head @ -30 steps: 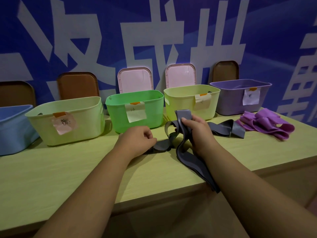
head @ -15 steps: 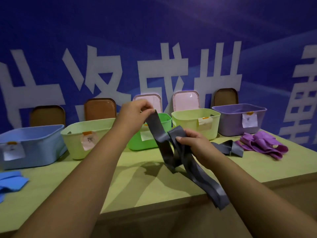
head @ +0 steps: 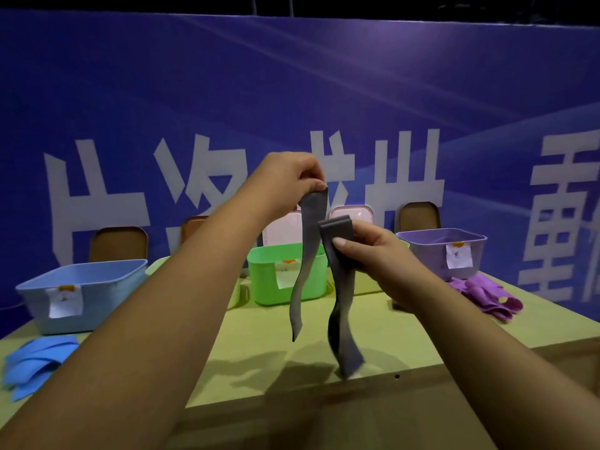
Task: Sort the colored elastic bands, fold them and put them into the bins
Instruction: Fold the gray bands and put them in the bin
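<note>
Closest to us, two bare arms reach out over the yellow-green counter [head: 259, 368]. A heap of blue bands [head: 35, 362] lies on the near left of it, loose and not folded. The grey band [head: 312, 222] is up in the air over the middle of the counter and touches nothing below. The left hand [head: 285, 180] is highest, and its fingers are pinched tight on the top end of one long grey strip. Just beside it and lower, the right hand [head: 380, 254] has its fingers curled round a folded-over grey part, with the thumb pressed on the front. A second strip hangs down from there. I cannot tell if this is one band or two. Further back on the right lies a heap of purple bands [head: 483, 293], also loose. I think the job is only partly done. The colours lie in their own heaps, and the grey one looks like it is being folded. The blue and purple ones wait their turn. Behind them stands a row of bins, each with a paper label where I can see the front: a blue bin [head: 81, 271], a pale bin [head: 156, 267] mostly hidden by the left arm, a green bin [head: 285, 254] and a purple bin [head: 441, 237]. I see no bands inside any of them, but their bottoms are hidden from here. Lids [head: 118, 243] lean behind the bins against a blue wall [head: 324, 76] with big white letters.
</note>
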A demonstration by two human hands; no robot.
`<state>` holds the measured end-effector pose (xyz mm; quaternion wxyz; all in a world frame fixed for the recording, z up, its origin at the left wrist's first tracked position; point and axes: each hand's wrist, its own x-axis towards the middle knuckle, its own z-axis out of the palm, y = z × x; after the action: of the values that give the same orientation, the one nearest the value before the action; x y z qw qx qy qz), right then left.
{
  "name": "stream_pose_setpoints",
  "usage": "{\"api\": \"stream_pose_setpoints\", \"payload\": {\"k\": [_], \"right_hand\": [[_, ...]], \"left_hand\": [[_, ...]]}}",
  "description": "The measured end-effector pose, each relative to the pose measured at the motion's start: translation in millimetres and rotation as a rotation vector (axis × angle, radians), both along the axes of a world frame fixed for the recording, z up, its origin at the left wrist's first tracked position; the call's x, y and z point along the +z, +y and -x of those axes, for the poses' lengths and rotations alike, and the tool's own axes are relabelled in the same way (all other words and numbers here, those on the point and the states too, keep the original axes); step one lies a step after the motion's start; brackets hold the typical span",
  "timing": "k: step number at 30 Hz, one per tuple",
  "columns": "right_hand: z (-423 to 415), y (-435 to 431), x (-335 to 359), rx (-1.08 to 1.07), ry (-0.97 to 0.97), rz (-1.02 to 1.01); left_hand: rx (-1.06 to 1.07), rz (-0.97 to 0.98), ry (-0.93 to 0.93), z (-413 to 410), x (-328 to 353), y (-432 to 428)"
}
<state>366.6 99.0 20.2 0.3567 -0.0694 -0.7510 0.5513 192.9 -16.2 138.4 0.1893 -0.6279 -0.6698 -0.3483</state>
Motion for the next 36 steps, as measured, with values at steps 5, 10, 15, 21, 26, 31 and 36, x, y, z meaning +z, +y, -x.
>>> {"api": "stream_pose_setpoints", "payload": {"k": [5,10,15,21,26,31,36], "right_hand": [[4.4,-30.6,15.9,0.040,0.070,0.021],[21.9,-41.1,18.8,-0.074,0.115,-0.023],[30.1,-43.8,16.9,-0.152,0.108,-0.015],[33.7,-41.5,12.1,-0.192,0.080,-0.022],[36.0,-41.3,8.5,-0.192,0.065,-0.045],[41.3,-40.9,6.9,-0.188,0.052,-0.007],[43.3,-40.6,6.5,-0.176,0.031,0.016]], "left_hand": [[-0.002,0.062,-0.019,-5.6,6.7,-18.4],[-0.031,0.152,-0.125,-4.8,5.9,-32.3],[-0.045,0.209,-0.197,0.7,5.5,-37.8],[-0.072,0.206,-0.279,3.8,0.5,-39.1],[-0.076,0.204,-0.344,3.1,-7.3,-38.1],[-0.088,0.181,-0.383,5.4,-10.6,-40.3],[-0.093,0.186,-0.385,7.6,-13.8,-43.4]]}}
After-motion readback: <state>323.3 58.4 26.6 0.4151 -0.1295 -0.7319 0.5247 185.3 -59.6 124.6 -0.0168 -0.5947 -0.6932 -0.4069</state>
